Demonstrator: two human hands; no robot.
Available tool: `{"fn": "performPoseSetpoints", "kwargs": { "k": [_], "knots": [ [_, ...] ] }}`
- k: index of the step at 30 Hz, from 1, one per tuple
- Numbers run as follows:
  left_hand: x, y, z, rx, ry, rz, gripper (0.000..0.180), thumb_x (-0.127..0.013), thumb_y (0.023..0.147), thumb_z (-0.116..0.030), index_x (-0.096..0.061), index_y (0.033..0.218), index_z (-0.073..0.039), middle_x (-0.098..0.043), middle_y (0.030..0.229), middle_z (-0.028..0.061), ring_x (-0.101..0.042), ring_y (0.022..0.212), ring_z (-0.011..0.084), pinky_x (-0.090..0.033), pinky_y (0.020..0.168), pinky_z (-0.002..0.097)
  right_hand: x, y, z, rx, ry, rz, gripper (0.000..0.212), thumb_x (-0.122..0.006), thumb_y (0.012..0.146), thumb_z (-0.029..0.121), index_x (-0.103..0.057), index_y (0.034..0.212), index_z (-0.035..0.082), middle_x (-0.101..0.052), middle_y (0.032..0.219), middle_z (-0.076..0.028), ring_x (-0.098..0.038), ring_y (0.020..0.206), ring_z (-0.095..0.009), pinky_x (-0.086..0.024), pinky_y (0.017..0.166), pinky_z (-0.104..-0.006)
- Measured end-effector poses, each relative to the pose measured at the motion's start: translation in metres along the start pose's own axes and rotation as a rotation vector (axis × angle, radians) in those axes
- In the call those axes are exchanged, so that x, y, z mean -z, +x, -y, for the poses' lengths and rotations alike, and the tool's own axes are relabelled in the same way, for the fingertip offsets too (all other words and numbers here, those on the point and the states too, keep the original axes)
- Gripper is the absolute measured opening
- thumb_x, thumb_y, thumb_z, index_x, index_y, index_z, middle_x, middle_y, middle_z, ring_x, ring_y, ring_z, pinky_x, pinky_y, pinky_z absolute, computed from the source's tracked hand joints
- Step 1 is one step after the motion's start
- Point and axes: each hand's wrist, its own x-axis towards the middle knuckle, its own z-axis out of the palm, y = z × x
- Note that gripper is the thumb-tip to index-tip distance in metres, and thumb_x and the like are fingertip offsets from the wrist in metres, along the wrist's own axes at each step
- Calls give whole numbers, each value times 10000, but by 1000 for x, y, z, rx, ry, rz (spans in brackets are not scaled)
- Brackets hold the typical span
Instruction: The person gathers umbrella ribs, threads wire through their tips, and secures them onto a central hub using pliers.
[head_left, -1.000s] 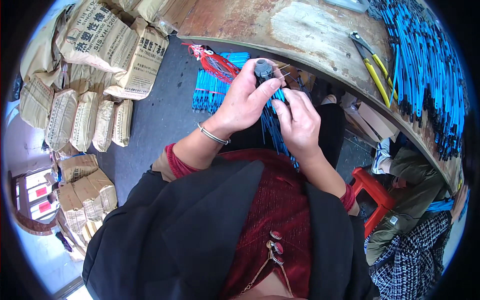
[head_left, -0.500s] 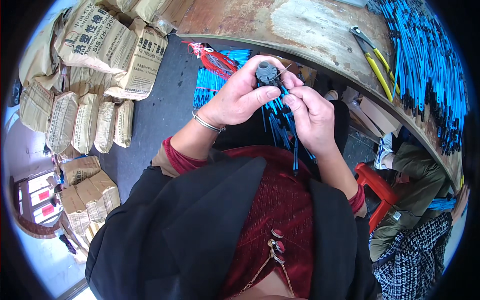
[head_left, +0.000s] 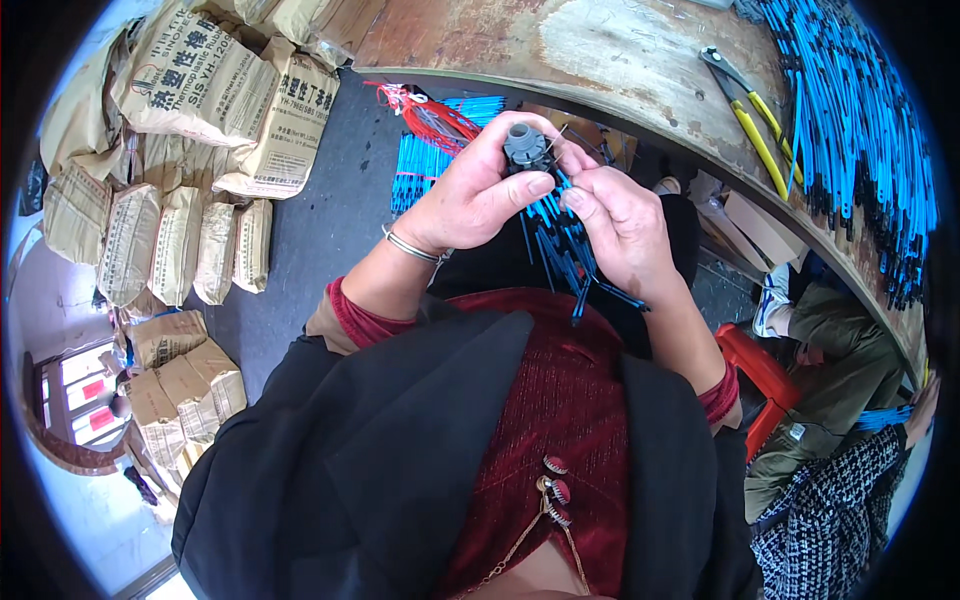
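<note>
My left hand [head_left: 470,208] is wrapped round a dark grey, round plastic fitting [head_left: 524,144] with a narrower neck on top and notches about its rim. A thin, needle-like strand sticks out beside it. My right hand [head_left: 625,222] is at the fitting's right side, its thumb and index finger pinched on a slim blue tube. Several blue tubes with black ends [head_left: 562,245] hang below the fitting, between my hands and over my lap. The fingertips partly hide where the tubes meet the fitting.
A worn wooden table [head_left: 500,40] holds yellow-handled cutters [head_left: 752,125] and a large pile of blue tubes [head_left: 835,110]. Blue bundles [head_left: 410,170] and red strands [head_left: 435,122] lie beyond my left hand. Paper sacks [head_left: 200,90] stand left. Another person's leg [head_left: 830,340] and a red stool [head_left: 755,400] are right.
The hanging blue tubes have shifted, with some ends now swung right toward my right wrist. The fitting has moved slightly left, and both hands keep nearly the same grip.
</note>
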Motion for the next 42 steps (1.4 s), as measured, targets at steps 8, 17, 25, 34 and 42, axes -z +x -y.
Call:
{"fn": "performPoseSetpoints", "kwargs": {
  "k": [8, 17, 25, 34, 42],
  "knots": [
    [-2, -1, 3, 22, 31, -9, 332, -521, 884, -153, -395, 1166, -32, -547, 1008, 125, -508, 1056, 277, -388, 931, 419, 4, 2, -2, 26, -86, 68, 76, -553, 839, 62, -559, 856, -12, -533, 720, -129, -547, 654, -269, -454, 621, -322],
    [-20, 2, 8, 90, 30, -209, 255, -545, 866, -98, -430, 1079, -19, -566, 943, 113, -549, 990, 254, -430, 888, 392, -4, 0, 1, -7, -241, -59, 71, -580, 810, 119, -581, 816, 48, -559, 686, -108, -555, 624, -286, -459, 565, -384],
    [-35, 12, 9, 111, -23, -500, 120, -546, 834, -24, -469, 924, -4, -589, 788, 103, -601, 777, 193, -494, 741, 322, -6, -1, 24, -8, -383, -85, 79, -596, 806, 62, -601, 839, -10, -578, 721, -155, -582, 648, -311, -469, 592, -367],
    [-32, 14, 11, 84, -7, -438, 94, -553, 815, -10, -490, 884, -1, -609, 793, 76, -590, 743, 117, -492, 676, 260, 11, -3, 7, -81, -84, -34, 118, -595, 784, 11, -622, 896, -14, -608, 813, -130, -613, 738, -244, -477, 679, -296],
    [-20, 13, 11, 70, -41, -270, 114, -537, 851, -22, -474, 945, -19, -604, 868, 125, -589, 868, 204, -471, 814, 346, -2, -10, -22, -74, -8, -129, 123, -635, 751, 17, -605, 866, -15, -596, 770, -122, -592, 694, -245, -477, 643, -300]
  ]
}}
